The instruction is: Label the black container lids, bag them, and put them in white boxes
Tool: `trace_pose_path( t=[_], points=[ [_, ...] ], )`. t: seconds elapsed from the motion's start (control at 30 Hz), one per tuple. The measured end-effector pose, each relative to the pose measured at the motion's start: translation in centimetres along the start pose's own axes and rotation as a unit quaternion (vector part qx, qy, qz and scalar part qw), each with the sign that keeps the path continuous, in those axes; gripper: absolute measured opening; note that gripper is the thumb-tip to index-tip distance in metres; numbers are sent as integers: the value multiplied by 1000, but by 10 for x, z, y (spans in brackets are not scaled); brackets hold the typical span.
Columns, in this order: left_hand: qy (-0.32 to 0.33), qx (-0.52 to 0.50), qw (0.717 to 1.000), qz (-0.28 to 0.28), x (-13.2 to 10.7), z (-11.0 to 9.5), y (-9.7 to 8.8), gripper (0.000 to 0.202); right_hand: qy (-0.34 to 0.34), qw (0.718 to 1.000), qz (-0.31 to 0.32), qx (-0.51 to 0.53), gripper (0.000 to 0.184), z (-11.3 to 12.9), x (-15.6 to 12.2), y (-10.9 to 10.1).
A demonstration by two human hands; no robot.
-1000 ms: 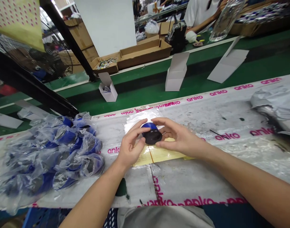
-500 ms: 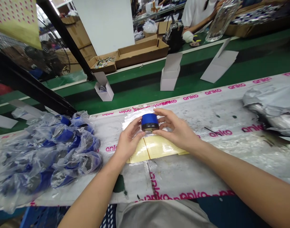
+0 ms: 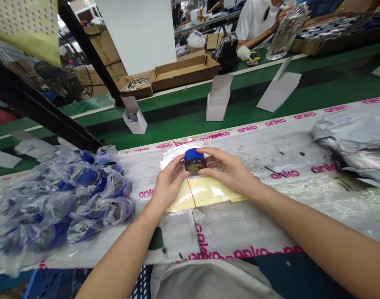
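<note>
Between my two hands is a small round blue speaker (image 3: 194, 157) with a black lower band that carries tiny white markings. It is tilted, so part of its base faces me. My left hand (image 3: 171, 178) grips its left side with fingers and thumb. On the right side, my right hand (image 3: 225, 168) holds it with the index finger near the top edge and the thumb low at the base. Below the hands lies a yellow printed sheet (image 3: 205, 193) on the covered bench. White sheets (image 3: 171, 155) lie just behind the speaker.
Several blue items in clear plastic bags (image 3: 84, 195) crowd the left side. Open white boxes (image 3: 219, 101) stand on the green conveyor belt (image 3: 177, 112). A silvery plastic bag (image 3: 354, 145) lies at right. Beyond the belt are cardboard trays (image 3: 186, 74) and a person (image 3: 255, 20).
The speaker has tipped so that more of its base shows. Both hands keep their hold on it. The white boxes on the belt sit slightly further left, and another appears at far right.
</note>
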State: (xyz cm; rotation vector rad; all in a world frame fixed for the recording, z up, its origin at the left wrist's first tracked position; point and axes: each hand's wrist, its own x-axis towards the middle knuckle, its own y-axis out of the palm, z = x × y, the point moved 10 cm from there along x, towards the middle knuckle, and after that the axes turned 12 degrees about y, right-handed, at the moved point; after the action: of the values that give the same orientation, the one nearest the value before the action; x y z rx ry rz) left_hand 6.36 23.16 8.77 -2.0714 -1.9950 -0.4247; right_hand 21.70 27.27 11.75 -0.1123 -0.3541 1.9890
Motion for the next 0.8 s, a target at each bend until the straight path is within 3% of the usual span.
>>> trace_pose_path(
  t=[0.8],
  points=[
    [3,5,1000,-2,1,-2,0,50,-18,999,19,-19,52,3,-1,3]
  ],
)
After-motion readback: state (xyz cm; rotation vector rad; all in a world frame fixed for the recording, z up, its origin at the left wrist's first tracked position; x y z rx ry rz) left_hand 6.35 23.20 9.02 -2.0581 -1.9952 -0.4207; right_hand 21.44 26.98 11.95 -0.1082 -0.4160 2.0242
